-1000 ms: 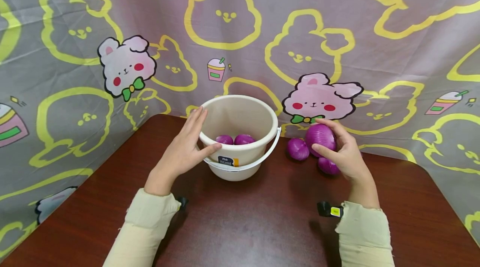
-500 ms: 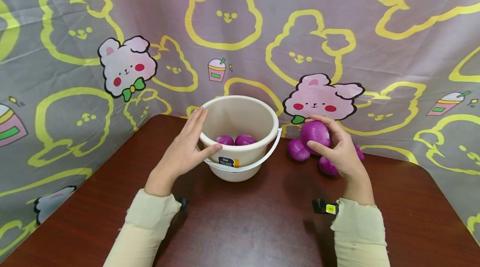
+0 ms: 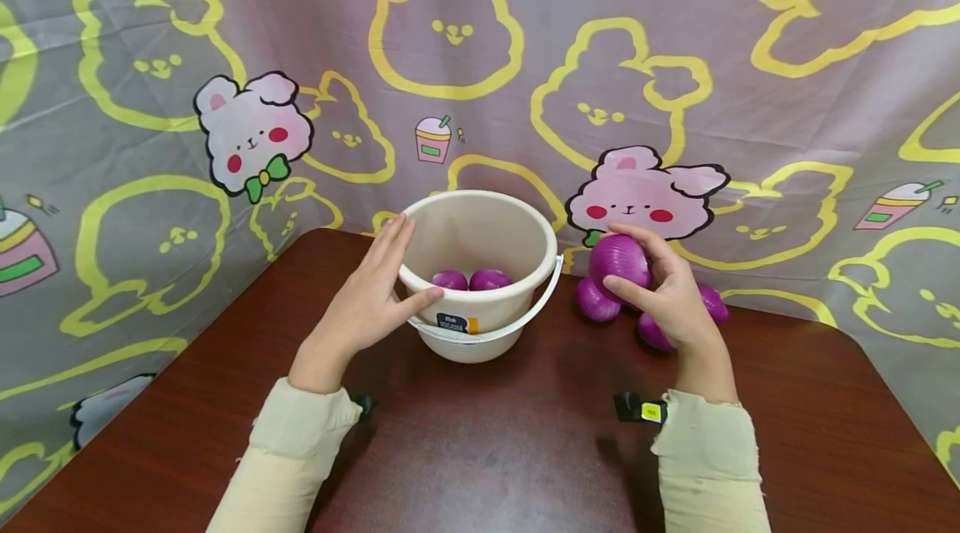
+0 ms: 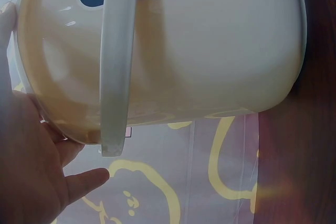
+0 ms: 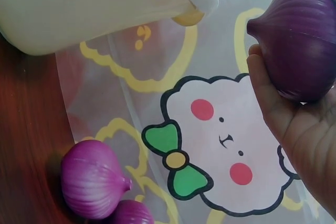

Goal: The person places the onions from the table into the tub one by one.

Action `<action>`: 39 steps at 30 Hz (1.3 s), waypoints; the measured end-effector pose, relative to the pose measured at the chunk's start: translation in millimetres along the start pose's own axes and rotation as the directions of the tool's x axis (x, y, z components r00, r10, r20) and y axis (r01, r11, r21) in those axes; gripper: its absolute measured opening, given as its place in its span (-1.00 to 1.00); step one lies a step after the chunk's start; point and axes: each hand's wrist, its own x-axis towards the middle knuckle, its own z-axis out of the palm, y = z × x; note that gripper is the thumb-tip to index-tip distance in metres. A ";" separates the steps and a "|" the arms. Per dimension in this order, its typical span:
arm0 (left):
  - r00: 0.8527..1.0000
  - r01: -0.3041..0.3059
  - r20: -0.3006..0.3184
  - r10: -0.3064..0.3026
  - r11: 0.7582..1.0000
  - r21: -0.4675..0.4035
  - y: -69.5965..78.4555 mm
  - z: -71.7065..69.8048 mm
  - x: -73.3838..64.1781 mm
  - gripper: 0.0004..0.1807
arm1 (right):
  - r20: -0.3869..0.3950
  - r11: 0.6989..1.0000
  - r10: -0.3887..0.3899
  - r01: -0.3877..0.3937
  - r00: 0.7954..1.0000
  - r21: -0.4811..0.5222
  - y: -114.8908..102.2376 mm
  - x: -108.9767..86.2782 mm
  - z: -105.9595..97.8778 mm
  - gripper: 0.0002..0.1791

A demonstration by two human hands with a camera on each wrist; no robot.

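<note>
In the head view my right hand (image 3: 675,291) grips a red onion (image 3: 619,265) between thumb and fingers. It holds the onion raised above other onions at the back right. In the right wrist view the held onion (image 5: 299,40) has its pointed tip toward the left. My left hand (image 3: 360,300) rests against the left side of a cream bucket (image 3: 480,312), fingers extended along the rim and thumb at its front. Two onions (image 3: 491,278) show inside the bucket. The left wrist view has the hand's fingers (image 4: 86,184) beside the bucket's rim.
A red onion (image 3: 597,300) lies on the table right of the bucket, with another onion (image 3: 655,333) and a third, partly hidden onion (image 3: 714,304) behind my right hand. The bucket's white handle (image 3: 543,300) hangs down its front. A patterned cloth (image 3: 480,58) stands behind the brown table (image 3: 480,441).
My right hand has moved left and slightly up with the onion, uncovering more of the onion behind it. The left hand and bucket have stayed in place.
</note>
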 end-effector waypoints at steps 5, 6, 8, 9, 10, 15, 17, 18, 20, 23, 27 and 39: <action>1.000 0.000 0.000 0.000 1.000 0.000 0.1 -0.4 0.2 0.13 | 0.001 1.000 0.009 -0.009 1.000 0.020 -1.8 2.6 4.8 -0.34; 1.000 0.000 0.000 0.000 1.000 0.000 0.1 -0.4 0.2 0.12 | 0.002 1.000 0.008 -0.008 1.000 0.023 -2.0 3.2 5.7 -0.33; 1.000 -0.001 0.000 0.001 1.000 -0.001 0.3 -0.5 0.1 0.12 | 0.006 1.000 0.004 -0.005 1.000 0.027 -2.4 4.2 7.5 -0.33; 1.000 -0.001 0.001 0.001 1.000 -0.002 0.4 -0.6 0.1 0.12 | 0.009 1.000 -0.001 0.000 1.000 0.030 -2.5 4.8 8.3 -0.33; 1.000 -0.001 0.002 0.001 1.000 -0.002 0.4 -0.7 0.1 0.12 | 0.011 1.000 -0.004 0.004 1.000 0.029 -2.6 5.4 9.0 -0.33; 1.000 0.007 0.006 -0.007 1.000 -0.001 0.8 -1.4 -0.1 0.12 | 0.018 0.999 -0.011 0.010 1.000 0.043 -3.4 8.2 12.5 -0.33; 1.000 0.010 0.007 -0.010 1.000 -0.001 0.9 -1.7 0.0 0.13 | 0.018 0.999 -0.011 0.010 1.000 0.052 -4.0 9.2 14.0 -0.33; 1.000 0.010 0.007 -0.010 1.000 -0.002 0.9 -1.8 0.1 0.13 | 0.018 0.998 -0.011 0.010 1.000 0.058 -4.4 9.7 14.8 -0.33; 1.000 0.011 0.008 -0.011 1.000 -0.002 0.8 -1.7 0.1 0.13 | 0.018 0.998 -0.015 0.014 1.000 0.066 -5.1 11.0 16.5 -0.33; 1.000 0.011 0.008 -0.011 1.000 -0.003 0.8 -1.6 0.0 0.13 | 0.020 0.996 -0.022 0.020 1.000 0.082 -6.8 12.6 19.3 -0.33; 1.000 0.010 0.009 -0.010 1.000 -0.003 0.8 -1.3 -0.2 0.12 | 0.024 0.993 -0.034 0.031 0.999 0.110 -7.6 14.8 22.9 -0.32; 1.000 0.012 0.016 -0.011 1.000 -0.006 1.3 -2.1 0.9 0.12 | 0.037 0.996 -0.010 0.007 0.999 0.085 -11.8 21.7 31.6 -0.33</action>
